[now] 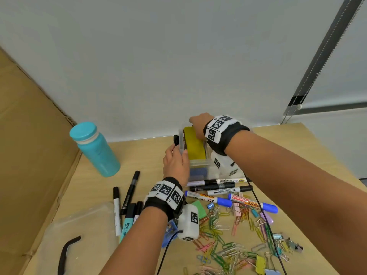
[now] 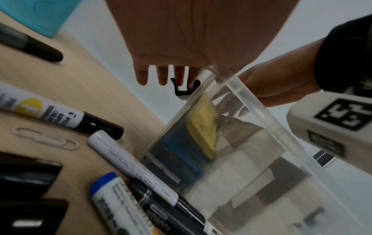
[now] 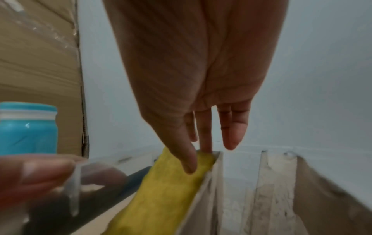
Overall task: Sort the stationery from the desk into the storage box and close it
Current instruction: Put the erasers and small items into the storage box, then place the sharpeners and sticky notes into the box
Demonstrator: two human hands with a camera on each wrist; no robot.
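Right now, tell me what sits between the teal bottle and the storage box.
Head view: bare desk between the teal bottle and the storage box, apart from the left hand gripping the box's wall.

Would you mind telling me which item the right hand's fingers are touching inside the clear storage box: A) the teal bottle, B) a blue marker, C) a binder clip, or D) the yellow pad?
D: the right hand reaches into the storage box, its fingertips resting on the yellow pad.
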